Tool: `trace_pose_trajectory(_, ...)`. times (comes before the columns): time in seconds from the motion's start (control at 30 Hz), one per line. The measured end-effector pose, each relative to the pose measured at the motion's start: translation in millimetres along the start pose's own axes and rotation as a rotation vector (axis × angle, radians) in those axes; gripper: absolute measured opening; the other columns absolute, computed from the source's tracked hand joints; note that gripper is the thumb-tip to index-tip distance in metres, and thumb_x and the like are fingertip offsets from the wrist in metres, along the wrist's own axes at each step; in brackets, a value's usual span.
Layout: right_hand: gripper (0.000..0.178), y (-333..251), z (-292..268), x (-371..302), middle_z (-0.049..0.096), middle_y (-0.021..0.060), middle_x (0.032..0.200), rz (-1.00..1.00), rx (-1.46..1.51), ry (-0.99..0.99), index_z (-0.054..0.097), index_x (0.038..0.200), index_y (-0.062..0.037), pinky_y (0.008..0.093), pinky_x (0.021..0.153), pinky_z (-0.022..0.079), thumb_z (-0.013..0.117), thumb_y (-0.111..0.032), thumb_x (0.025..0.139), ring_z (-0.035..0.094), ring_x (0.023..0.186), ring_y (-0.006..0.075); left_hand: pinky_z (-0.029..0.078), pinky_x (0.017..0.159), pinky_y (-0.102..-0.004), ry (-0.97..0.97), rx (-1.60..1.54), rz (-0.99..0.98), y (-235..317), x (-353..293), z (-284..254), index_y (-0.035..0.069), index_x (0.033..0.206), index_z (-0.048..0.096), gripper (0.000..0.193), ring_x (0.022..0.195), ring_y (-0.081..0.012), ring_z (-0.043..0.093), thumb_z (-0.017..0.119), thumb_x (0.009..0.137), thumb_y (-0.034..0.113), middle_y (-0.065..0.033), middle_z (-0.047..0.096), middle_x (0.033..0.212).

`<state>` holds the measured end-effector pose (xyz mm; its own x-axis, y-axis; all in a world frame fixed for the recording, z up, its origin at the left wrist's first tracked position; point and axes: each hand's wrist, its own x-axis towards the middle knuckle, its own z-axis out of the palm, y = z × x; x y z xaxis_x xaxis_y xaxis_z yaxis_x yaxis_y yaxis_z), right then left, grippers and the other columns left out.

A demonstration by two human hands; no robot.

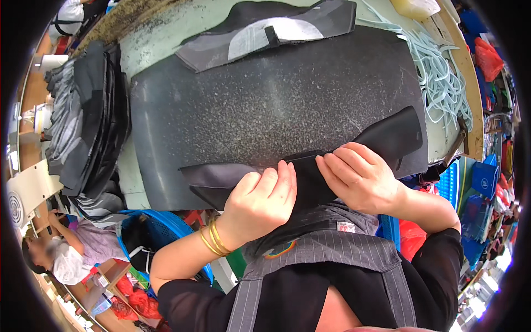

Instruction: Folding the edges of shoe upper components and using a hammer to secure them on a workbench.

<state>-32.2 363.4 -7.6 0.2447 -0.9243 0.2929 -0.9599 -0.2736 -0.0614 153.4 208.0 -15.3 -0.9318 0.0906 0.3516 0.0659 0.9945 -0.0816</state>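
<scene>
Left hand [259, 200]: fingertips pinched together on the near edge of the black cloth [310, 176], gold bangles [214, 238] at the wrist.
Right hand [362, 180]: thumb and fingers grasping the same cloth, just beside the left hand.
Black cloth: bunched between both hands, its ends spreading past them toward 9 o'clock and 2 o'clock; it lies over the mat's near edge.
Apron tag [345, 227]: white with red marks, at 5 o'clock from the hands, its print too small to read.
Apron patch [282, 249]: rainbow-coloured, at 7 o'clock.
Blue box [487, 180]: at 3 o'clock, well apart, bearing a pale emblem.
Dark mat [265, 105]: speckled, stretching toward 12 o'clock.
Second cloth piece [210, 50]: dark with a white half-round, between 11 and 12.
Pale strips [442, 77]: tangled, at 2 o'clock.
Dark stack [91, 122]: between 9 and 10.
Blue basket [172, 222]: at 8 o'clock.
</scene>
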Motion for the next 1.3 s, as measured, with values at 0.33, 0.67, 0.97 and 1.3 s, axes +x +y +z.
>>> trace_pose_trajectory(0.33, 0.041, -10.9, -5.0, 0.8, 0.064, 0.0101, 0.096, 0.008, -0.029, -0.174, 0.071, 0.102, 0.0068, 0.0275, 0.073, 0.052, 0.066, -0.016, 0.068, 0.06, 0.09, 0.0208, 0.057, 0.078, -0.031, -0.315, -0.078, -0.164, 31.7, 10.7, -25.3, -0.013, 0.106, 0.069, 0.041, 0.095, -0.0277, 0.066, 0.064, 0.071, 0.008, -0.029, 0.067, 0.115)
trace_pose_trajectory(0.67, 0.045, -13.9, -2.4, -9.9, 0.064, 0.0094, 0.104, -0.05, 0.077, -0.153, 0.066, 0.11, 0.0064, 0.0313, 0.075, 0.058, 0.065, -0.013, 0.07, 0.063, 0.098, 0.0225, 0.056, 0.09, -0.0376, -0.255, -0.305, -0.343, 32.3, -8.4, -11.4, -0.01, 0.109, 0.066, 0.04, 0.114, -0.033, 0.058, 0.072, 0.071, 0.002, -0.0205, 0.056, 0.13)
trace_pose_trajectory(0.97, 0.025, -6.5, 1.7, -4.2, 0.058, 0.0, 0.089, 0.116, 0.316, -0.114, 0.065, 0.093, -0.008, 0.0317, 0.056, 0.054, 0.07, -0.011, 0.069, 0.059, 0.089, 0.0196, 0.051, 0.095, -0.04, -0.158, -0.719, -0.222, 9.8, -11.5, -5.5, 0.006, 0.102, 0.075, 0.029, 0.114, -0.0299, 0.056, 0.077, 0.075, 0.013, -0.0024, 0.068, 0.112)
trace_pose_trajectory(1.3, 0.026, -25.4, -4.5, -9.7, 0.062, 0.0053, 0.099, -0.093, 0.088, -0.114, 0.067, 0.091, -0.0053, 0.0321, 0.087, 0.055, 0.064, -0.021, 0.071, 0.061, 0.1, 0.0226, 0.058, 0.085, -0.0381, -0.038, -0.197, -0.19, 58.4, 6.2, -8.1, -0.009, 0.093, 0.069, 0.026, 0.101, -0.0345, 0.065, 0.068, 0.078, 0.012, -0.0198, 0.065, 0.11)
